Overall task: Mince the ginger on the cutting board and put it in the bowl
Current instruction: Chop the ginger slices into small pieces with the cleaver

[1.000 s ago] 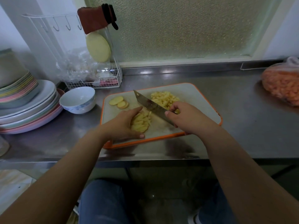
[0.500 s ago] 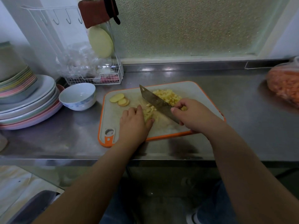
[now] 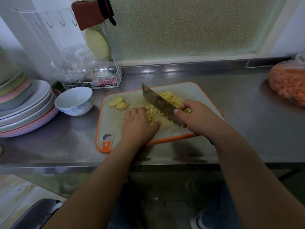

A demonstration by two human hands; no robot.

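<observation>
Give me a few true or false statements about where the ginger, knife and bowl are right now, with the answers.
1. The right hand holds the knife. True.
2. The bowl has ginger in it. False: no ginger shows inside it.
3. Uncut ginger slices lie on the cutting board. True.
4. The left hand rests on the counter. False: it rests on the board, against the chopped ginger.
5. The bowl stands right of the board. False: it stands on the left.
</observation>
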